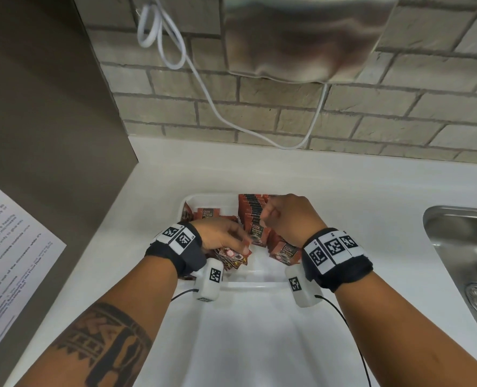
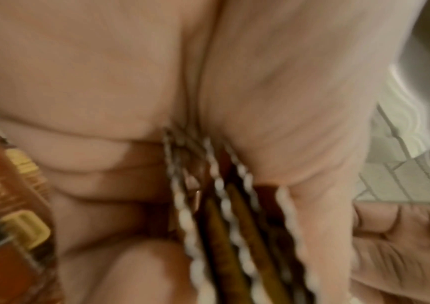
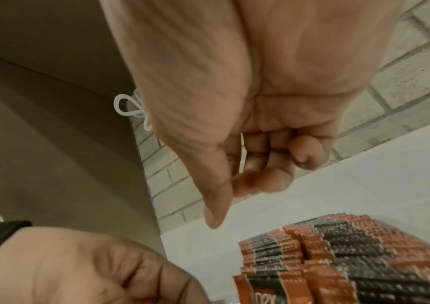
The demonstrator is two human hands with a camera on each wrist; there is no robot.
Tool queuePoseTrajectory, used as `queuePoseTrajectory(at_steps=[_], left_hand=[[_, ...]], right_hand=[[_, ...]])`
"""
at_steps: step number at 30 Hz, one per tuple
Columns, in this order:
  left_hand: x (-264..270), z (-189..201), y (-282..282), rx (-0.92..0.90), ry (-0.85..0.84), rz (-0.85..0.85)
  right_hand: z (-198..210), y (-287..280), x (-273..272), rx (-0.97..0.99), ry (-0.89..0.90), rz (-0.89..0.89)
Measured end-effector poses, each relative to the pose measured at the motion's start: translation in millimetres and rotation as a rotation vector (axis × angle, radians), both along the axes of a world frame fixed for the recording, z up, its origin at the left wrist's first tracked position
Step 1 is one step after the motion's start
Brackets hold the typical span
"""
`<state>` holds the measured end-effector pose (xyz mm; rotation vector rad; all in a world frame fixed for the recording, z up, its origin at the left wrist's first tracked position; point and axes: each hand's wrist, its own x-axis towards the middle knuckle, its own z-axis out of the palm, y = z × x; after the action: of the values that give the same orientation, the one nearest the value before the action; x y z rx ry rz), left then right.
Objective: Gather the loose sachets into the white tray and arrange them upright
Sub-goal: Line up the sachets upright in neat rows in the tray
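One white tray (image 1: 203, 197) is seen on the white counter (image 1: 343, 191), with red-and-black sachets inside it in numbers too dense to count. A packed upright row of sachets (image 1: 252, 210) stands just under the right hand (image 1: 289, 219); on the front one "D2X" is legible, and "BLACK" on a flat sachet (image 1: 208, 215) lying beyond the left hand (image 1: 222, 237). A small bunch of sachets (image 2: 224, 205), about four or five serrated edges, is pinched between the thumb and curled fingers of the left hand. The right hand is held over the row with fingers curled into the palm and thumb extended, nothing visibly gripped. To the right of both hands one steel sink (image 1: 466, 247) is seen, to the left one printed sheet (image 1: 8, 261), its text unreadable.
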<state>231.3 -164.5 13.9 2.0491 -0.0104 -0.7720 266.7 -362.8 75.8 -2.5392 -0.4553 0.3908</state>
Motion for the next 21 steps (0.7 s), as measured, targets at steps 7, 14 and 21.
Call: queuePoseTrajectory(at_steps=[7,14,21], left_hand=[[-13,14,-3,-0.203,-0.193,0.168],[-19,17,-6,-0.537,-0.069,0.297],[-24,21,-5,-0.589,-0.038,0.304]], right_hand=[[9,4,-13,0.183,0.319,0.006],[12,1,-8,0.391,0.445,-0.108],[19,1,-8,0.369,0.404,-0.088]])
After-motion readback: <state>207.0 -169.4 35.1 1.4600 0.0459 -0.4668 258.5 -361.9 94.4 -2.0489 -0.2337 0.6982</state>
